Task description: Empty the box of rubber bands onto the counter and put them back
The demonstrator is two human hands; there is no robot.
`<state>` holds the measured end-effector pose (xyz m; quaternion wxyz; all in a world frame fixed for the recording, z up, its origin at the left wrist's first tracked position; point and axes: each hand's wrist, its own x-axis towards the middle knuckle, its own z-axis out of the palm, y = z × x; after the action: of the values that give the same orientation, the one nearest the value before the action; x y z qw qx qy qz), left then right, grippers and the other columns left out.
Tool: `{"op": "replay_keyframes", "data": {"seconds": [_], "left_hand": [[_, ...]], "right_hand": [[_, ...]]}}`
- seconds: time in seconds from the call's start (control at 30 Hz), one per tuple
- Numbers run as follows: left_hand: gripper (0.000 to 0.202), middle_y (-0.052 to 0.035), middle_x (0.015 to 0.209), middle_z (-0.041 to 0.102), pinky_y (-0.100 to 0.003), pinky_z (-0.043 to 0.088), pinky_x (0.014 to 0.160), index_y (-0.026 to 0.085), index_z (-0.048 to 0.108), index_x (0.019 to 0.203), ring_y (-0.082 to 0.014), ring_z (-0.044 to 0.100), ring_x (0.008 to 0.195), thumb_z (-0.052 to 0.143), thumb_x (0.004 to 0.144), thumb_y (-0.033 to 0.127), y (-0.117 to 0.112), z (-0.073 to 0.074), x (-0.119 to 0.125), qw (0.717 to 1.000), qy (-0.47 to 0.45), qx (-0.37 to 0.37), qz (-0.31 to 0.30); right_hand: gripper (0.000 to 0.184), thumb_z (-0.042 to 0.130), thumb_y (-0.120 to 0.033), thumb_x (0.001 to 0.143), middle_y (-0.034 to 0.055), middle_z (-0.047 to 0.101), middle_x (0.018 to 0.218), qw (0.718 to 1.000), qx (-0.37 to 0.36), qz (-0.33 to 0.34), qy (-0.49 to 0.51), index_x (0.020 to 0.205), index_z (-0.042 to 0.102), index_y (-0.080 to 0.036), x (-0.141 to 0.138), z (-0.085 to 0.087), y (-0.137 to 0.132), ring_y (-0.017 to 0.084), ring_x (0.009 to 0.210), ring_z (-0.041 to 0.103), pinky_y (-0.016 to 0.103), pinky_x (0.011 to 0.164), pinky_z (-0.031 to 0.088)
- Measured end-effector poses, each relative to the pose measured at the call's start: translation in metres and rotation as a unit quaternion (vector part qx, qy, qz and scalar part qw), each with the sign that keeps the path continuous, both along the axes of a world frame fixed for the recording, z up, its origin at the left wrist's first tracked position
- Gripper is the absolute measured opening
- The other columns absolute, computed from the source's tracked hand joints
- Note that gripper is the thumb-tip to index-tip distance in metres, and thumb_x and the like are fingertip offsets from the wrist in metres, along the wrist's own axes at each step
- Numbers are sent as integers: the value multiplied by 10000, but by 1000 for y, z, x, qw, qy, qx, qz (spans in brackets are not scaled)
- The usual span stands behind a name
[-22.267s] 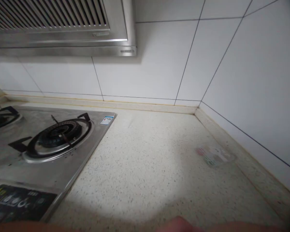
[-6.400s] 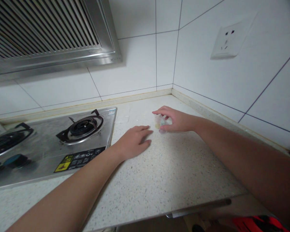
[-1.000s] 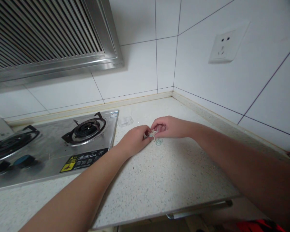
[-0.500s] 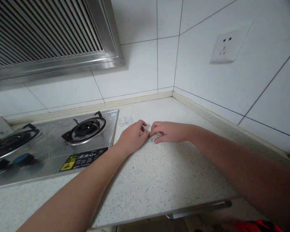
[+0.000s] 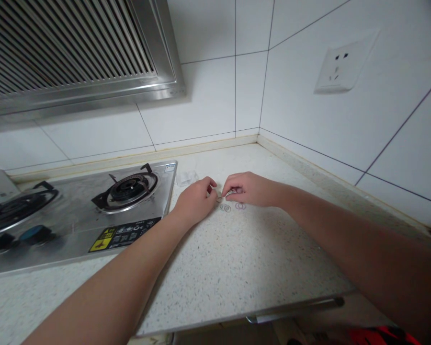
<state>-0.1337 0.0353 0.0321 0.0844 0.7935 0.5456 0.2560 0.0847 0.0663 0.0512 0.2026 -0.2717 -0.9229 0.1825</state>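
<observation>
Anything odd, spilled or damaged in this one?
Only slightly: yellowish discoloration runs along the upstand behind the stove, standing out against the white tiles. Small rings lie near the right hand; nothing looks spilled or broken.

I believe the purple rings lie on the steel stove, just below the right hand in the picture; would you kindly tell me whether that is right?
Not quite: the purple rings lie on the counter, not the steel stove, as the head view shows. They are indeed just below the right hand there.
</observation>
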Motion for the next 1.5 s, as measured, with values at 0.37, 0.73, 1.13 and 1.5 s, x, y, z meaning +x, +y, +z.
{"op": "replay_keyframes", "data": {"seconds": [0.37, 0.73, 1.13, 1.5], "left_hand": [[237, -67, 965, 723, -345, 457, 750, 202, 650, 1099, -228, 661, 875, 477, 944, 253, 5, -2, -4, 1000, -23, -1, 13], [232, -71, 961, 723, -340, 452, 729, 202, 646, 1087, -226, 657, 864, 477, 929, 221, 7, -3, -5, 999, -27, -3, 21], [244, -76, 969, 745, -329, 466, 749, 193, 696, 1043, -220, 674, 870, 494, 913, 240, 6, -1, -2, 1000, -11, -15, 0], [231, -66, 944, 747, -316, 444, 721, 199, 722, 985, -213, 664, 843, 512, 921, 271, 8, -6, -5, 1000, 2, -18, -20]], "right_hand": [[300, 685, -338, 954, 130, 656, 1213, 1000, 12, 16, 9, 1203, 695, -170, -1, -5, -2, 235, 1022, 655, 390, 929, 519], [335, 637, -285, 993, 137, 667, 1192, 987, 56, 67, -133, 1312, 706, -205, -9, -5, -7, 288, 1135, 593, 445, 1059, 428], [77, 662, -143, 898, 59, 689, 955, 997, -6, 16, -80, 929, 727, -169, -8, 0, -7, 172, 784, 619, 305, 746, 462], [193, 663, -258, 893, 65, 716, 925, 997, -68, -26, 36, 1046, 723, -156, 6, 4, -7, 171, 777, 658, 289, 713, 499]]}}
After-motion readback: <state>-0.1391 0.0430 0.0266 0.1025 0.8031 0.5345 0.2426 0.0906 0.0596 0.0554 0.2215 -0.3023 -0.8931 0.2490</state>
